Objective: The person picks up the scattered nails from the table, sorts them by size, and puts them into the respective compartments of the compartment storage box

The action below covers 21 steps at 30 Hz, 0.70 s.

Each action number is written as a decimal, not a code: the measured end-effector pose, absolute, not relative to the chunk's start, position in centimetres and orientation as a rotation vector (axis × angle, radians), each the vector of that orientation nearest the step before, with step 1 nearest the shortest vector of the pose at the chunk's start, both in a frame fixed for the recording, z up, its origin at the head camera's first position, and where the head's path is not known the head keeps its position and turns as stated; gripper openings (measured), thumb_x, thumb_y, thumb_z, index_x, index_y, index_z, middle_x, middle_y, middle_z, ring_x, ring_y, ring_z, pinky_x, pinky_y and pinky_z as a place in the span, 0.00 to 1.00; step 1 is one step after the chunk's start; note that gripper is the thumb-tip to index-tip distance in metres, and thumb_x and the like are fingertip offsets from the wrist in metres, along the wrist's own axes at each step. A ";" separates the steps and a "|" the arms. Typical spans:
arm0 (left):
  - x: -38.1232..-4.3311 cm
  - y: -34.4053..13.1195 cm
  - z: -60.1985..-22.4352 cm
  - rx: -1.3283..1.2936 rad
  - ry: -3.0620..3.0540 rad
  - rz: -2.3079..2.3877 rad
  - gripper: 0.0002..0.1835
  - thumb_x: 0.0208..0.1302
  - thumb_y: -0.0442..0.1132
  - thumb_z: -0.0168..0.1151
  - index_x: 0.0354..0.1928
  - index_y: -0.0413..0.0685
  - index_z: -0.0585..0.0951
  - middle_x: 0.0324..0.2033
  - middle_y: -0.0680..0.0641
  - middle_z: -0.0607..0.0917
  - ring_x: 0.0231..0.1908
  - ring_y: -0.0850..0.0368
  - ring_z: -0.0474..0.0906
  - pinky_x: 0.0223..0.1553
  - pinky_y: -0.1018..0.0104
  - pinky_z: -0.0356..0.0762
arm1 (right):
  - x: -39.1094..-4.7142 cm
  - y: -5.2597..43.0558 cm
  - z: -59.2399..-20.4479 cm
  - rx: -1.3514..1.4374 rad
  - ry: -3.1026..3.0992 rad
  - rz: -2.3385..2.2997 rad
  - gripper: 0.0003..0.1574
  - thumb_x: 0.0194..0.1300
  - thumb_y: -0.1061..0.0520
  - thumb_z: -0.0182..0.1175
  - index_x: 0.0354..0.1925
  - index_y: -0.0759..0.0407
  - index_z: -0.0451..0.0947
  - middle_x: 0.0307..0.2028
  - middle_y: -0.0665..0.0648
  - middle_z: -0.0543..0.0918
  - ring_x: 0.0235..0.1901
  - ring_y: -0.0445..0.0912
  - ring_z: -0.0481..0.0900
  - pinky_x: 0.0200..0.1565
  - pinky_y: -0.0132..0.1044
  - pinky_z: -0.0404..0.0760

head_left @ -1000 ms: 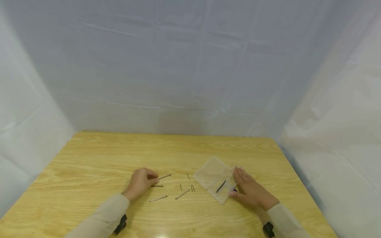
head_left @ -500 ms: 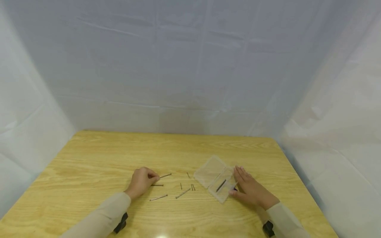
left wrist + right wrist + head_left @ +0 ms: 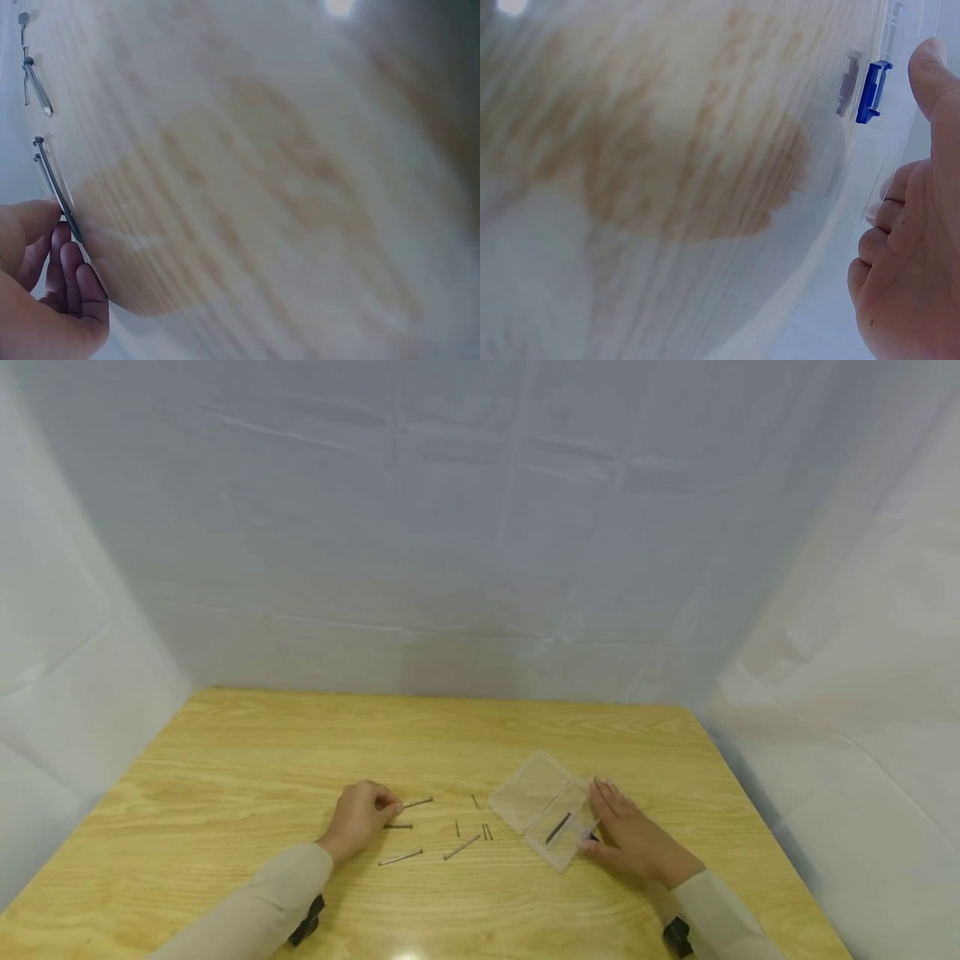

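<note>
At the left of the head view my left hand [image 3: 356, 820] pinches the near end of a long nail [image 3: 420, 802] between thumb and fingers. Just below it another long nail [image 3: 400, 827] lies partly behind the hand. In the left wrist view, a long nail [image 3: 51, 176] stretches past the fingertips. My right hand [image 3: 637, 839] rests with extended fingers against the right side of a clear plastic box [image 3: 534, 843], its thumb at the front corner. The lid [image 3: 528, 789] lies folded back, and dark nails [image 3: 557, 828] lie inside. A blue latch [image 3: 873, 91] shows beside the right thumb.
Two more long nails [image 3: 401, 857] lie apart on the wooden table [image 3: 360, 727] between the hands. Several small nails [image 3: 457, 828] are scattered left of the box. White sheeting [image 3: 480, 527] hangs behind the table and at both sides.
Almost nothing has changed. The view has shifted very slightly; my left hand keeps its pinch at the nail and my right hand stays against the box.
</note>
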<state>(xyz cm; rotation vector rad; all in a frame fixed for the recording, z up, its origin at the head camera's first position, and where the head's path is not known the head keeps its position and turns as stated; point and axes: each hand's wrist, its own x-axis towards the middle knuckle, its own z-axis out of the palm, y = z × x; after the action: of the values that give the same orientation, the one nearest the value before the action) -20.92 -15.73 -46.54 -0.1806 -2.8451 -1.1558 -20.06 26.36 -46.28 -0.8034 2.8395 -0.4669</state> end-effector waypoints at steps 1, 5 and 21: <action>-20.9 -15.7 -46.5 -0.184 -2.843 -1.158 0.04 0.58 0.33 0.68 0.28 0.40 0.85 0.26 0.50 0.85 0.27 0.62 0.77 0.30 0.68 0.77 | -20.1 26.4 -46.3 -0.803 2.838 -0.467 0.52 0.71 0.38 0.50 0.73 0.70 0.41 0.73 0.69 0.44 0.73 0.62 0.40 0.69 0.58 0.48; -20.9 -15.7 -46.5 -0.207 -2.844 -1.158 0.03 0.58 0.31 0.67 0.28 0.40 0.84 0.25 0.50 0.84 0.27 0.62 0.77 0.29 0.68 0.76 | -20.2 26.4 -46.4 -0.805 2.836 -0.466 0.53 0.71 0.37 0.49 0.73 0.70 0.41 0.73 0.69 0.44 0.73 0.62 0.40 0.69 0.58 0.48; -20.8 -15.3 -46.2 -0.267 -2.881 -1.048 0.03 0.60 0.28 0.64 0.28 0.38 0.81 0.24 0.50 0.79 0.25 0.60 0.72 0.26 0.68 0.72 | -20.1 26.4 -46.4 -0.817 2.861 -0.457 0.53 0.70 0.36 0.49 0.73 0.70 0.42 0.73 0.69 0.45 0.72 0.62 0.41 0.69 0.58 0.49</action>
<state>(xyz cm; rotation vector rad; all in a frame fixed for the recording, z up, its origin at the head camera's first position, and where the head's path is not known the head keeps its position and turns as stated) -20.81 -15.35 -46.22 -0.2670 -2.8812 -1.0478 -20.10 26.41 -46.44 -0.8174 2.8614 -0.4567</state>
